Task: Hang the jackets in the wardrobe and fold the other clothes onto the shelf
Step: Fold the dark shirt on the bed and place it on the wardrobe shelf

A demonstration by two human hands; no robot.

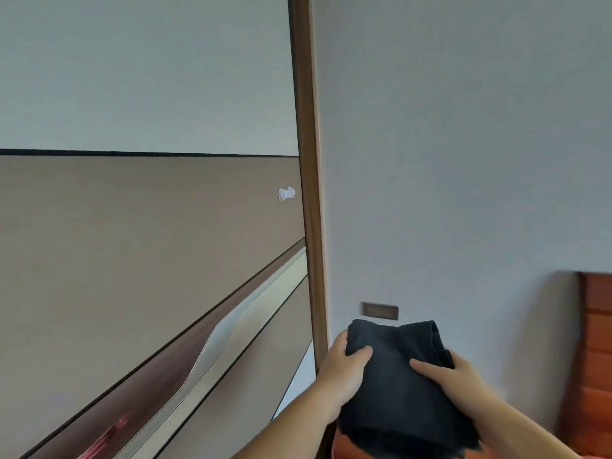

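While carried toward the closed wardrobe door (149, 260), a folded dark garment (397, 385) rides between both hands.
Left hand (344, 369) and right hand (453, 376) each pinch an edge, thumbs on top, probably keeping the folds intact before shelving.

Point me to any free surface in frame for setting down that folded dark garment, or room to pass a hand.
No shelf or flat surface shows. Both the left hand and right hand grip the folded dark garment. Open air lies right of the brown wardrobe frame, along the bare wall above the wall plate. Crowded bottom right: orange headboard. The wardrobe door looks closed.
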